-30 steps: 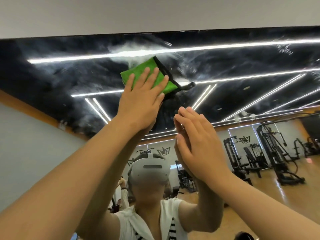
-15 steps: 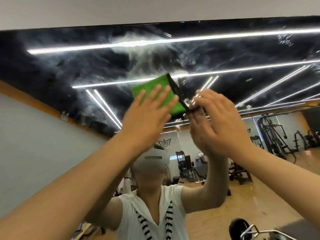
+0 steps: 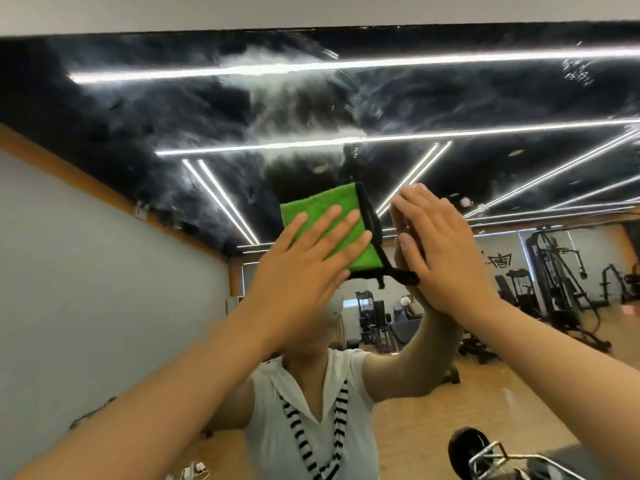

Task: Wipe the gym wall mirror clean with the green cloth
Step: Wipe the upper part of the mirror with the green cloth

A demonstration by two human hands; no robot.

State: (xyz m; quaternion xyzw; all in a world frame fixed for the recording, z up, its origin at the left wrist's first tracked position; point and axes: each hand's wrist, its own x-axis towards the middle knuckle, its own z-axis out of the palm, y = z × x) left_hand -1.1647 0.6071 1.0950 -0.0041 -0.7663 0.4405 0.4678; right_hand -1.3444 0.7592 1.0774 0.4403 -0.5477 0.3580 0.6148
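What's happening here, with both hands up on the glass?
A person is wiping the gym wall mirror. The left hand presses the green cloth flat against the glass; the right hand is held open beside it. White smears show above the cloth, so the mirror is not yet clean.

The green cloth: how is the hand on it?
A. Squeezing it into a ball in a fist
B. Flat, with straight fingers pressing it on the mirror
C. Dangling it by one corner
B: the left hand lies flat with its fingers spread straight over the green cloth, pressing it against the mirror.
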